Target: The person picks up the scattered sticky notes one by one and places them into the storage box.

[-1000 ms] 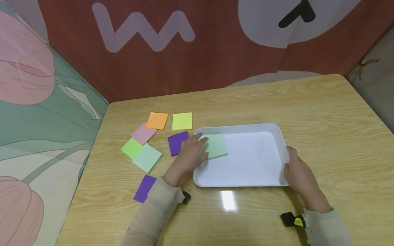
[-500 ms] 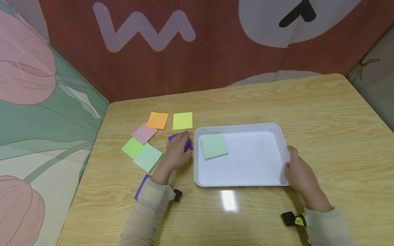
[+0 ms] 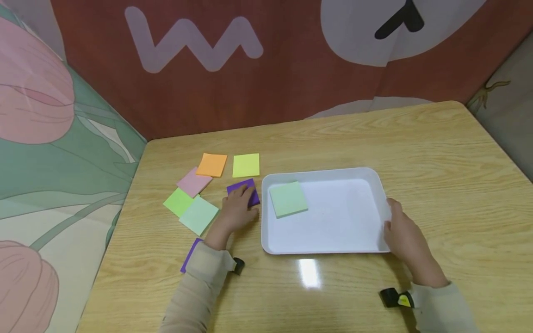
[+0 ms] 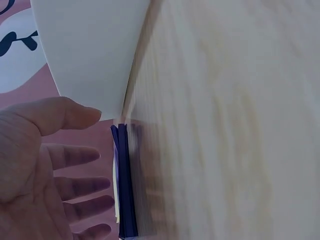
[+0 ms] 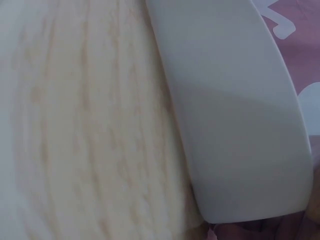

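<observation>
Since a second ago, your left hand point(image 3: 236, 210) has moved out of the white tray point(image 3: 333, 229) toward 9 o'clock, from the pale green pad point(image 3: 289, 199) to the purple pad point(image 4: 126, 185). Your left fingers are straight and apart, with a gap to the thumb; you cannot tell whether they touch the purple pad, which lies on the table point(image 3: 441, 152) just outside the tray's 9 o'clock end. Your right hand point(image 3: 405, 236) grips the tray's rim at 3 o'clock. The pale green pad lies inside the tray toward 10 o'clock. From the purple pad, the yellow pad point(image 3: 246, 165) is at 12 o'clock and the orange pad point(image 3: 212, 165) at 10, overlapping the pink pad point(image 3: 193, 183). Toward 8 o'clock, a mint pad point(image 3: 199, 216) overlaps a lime pad point(image 3: 180, 202). Near 7 o'clock, your left sleeve point(image 3: 200, 277) partly covers another purple piece point(image 3: 190, 255).
</observation>
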`<state>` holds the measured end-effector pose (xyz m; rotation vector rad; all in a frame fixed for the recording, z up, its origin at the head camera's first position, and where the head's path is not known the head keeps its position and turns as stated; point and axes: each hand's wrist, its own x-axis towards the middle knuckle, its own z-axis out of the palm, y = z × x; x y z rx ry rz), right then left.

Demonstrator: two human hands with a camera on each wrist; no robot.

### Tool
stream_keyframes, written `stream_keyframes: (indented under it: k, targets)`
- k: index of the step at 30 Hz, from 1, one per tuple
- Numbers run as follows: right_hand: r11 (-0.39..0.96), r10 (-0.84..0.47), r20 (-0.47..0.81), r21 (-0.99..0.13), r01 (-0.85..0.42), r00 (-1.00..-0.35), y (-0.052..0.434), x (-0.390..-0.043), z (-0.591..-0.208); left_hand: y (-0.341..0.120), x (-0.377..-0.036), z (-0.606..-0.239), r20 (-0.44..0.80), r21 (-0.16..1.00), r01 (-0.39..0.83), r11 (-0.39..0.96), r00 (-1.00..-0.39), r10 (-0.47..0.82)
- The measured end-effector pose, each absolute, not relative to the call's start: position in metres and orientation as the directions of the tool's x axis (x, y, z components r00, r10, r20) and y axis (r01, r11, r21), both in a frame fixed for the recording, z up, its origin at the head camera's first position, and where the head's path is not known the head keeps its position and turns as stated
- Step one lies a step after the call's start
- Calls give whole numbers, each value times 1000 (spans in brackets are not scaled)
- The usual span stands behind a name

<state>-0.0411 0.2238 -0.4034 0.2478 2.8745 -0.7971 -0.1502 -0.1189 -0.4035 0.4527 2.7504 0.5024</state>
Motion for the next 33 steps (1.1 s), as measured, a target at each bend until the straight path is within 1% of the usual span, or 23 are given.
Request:
stream_keyframes:
  k: [6,12,19,26,29,33]
  targets:
    - [849,122,-169,-492,191,-978,225,-41,-404,-120,-156,-406,-263,366,260,893,-892,368]
    - [846,127,-164,-496,193,-978,226,-40,-403,-120,-165,-406,-288,320,267,909,-887,362]
    - [835,124,-178,-512,200,-976,225,-42,-404,-124,-170,-405,-338,272,226,935,-888,313]
    - [833,133,-205,-507,222,-970,221,-41,-404,-130,-168,-405,-348,286,200,937,-890,296]
    - [836,134,-196,-504,217,-971,222,-40,-403,-131,-168,-405,-353,287,208,935,-885,305]
    - [836,130,-168,-512,199,-977,223,-41,-402,-130,-172,-406,-327,281,237,930,-887,325]
